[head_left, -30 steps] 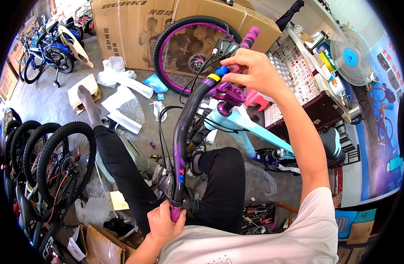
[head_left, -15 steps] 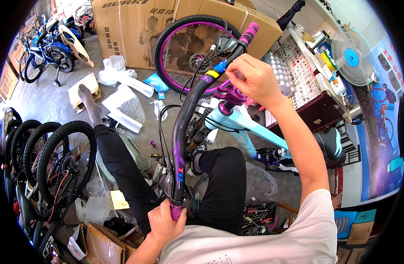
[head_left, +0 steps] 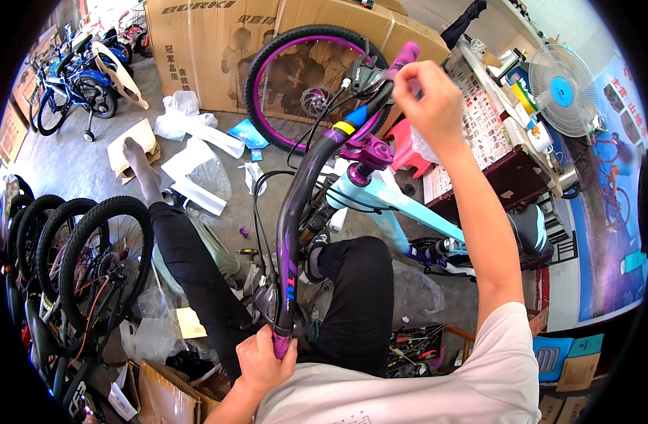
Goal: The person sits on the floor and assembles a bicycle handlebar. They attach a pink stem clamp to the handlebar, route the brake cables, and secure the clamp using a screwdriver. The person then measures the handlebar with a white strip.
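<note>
A grey concrete floor (head_left: 69, 162) carries the whole workshop, sunlit at far left and shadowed nearer in, with a blue poster (head_left: 613, 233) on the wall at the right. A big cardboard box (head_left: 197, 63) stands across the far side. At far right is a cluttered desk (head_left: 490, 169), and at near left bicycles with black knobbly tyres (head_left: 105, 254) stand in a row. A light blue bicycle frame (head_left: 415, 212) reaches off to the right, and a purple-rimmed wheel (head_left: 314, 101) stands in front of the box. The curved dark handlebar (head_left: 292, 191) slants from the near lap to the far side, just left of the purple stem (head_left: 370, 152) (whether the two touch, I cannot tell). Torn white packing (head_left: 197, 166) litters the floor left of it, and loose tools (head_left: 408, 350) lie at near right. The left hand (head_left: 267, 360) is closed firmly round the handlebar's near purple end. The right hand (head_left: 433, 102), fingers curled toward the thumb, is beside the far end; I cannot tell whether it pinches anything. Smallest is a yellow band (head_left: 343, 127) round the bar.
</note>
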`<state>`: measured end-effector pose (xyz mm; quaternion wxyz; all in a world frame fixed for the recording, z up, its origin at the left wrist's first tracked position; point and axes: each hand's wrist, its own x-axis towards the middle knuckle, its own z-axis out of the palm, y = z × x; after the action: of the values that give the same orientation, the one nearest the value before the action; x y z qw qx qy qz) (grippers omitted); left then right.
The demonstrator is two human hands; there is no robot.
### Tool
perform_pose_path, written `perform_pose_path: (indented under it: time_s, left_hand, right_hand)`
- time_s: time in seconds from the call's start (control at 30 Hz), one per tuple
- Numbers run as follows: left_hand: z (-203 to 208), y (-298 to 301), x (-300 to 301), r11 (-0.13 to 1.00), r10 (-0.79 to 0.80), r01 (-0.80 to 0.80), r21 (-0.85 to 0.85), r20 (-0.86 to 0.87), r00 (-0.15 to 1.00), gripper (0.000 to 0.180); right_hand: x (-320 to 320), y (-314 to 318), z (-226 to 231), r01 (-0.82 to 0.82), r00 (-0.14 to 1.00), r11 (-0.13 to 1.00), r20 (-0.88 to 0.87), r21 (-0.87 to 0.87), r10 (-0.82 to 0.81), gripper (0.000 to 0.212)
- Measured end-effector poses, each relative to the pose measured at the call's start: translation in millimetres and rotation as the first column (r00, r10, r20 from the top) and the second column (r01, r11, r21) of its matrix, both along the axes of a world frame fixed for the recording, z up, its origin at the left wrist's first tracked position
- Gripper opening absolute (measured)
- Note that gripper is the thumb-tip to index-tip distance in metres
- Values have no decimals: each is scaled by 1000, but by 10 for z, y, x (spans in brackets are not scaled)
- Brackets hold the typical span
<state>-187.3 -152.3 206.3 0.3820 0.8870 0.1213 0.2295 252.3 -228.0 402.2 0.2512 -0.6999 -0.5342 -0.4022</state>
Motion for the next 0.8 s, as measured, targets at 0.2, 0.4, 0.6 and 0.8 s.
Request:
perform_pose_path:
  time_s: [0.2,0.4,0.6,0.8]
  left_hand:
    - [22,15,11,1000,-4,4,0,3,1000,46]
    - [21,10,37,1000,-2,2,14,-5,1000,46]
    - [-18,22,42,997,-4,2,72,21,1000,46]
    - [-45,15,42,996,-3,0,85,29,1000,47]
  right_hand:
    - [115,-149,101,128,942,974,-329,185,-61,4]
    - [-614,81,0,-267,906,914,-403,-305,130,13]
    - [-446,139,59,-282,914,799,-401,-531,56,27]
    - [-464,215,174,-259,925,733,-380,-629,1,21]
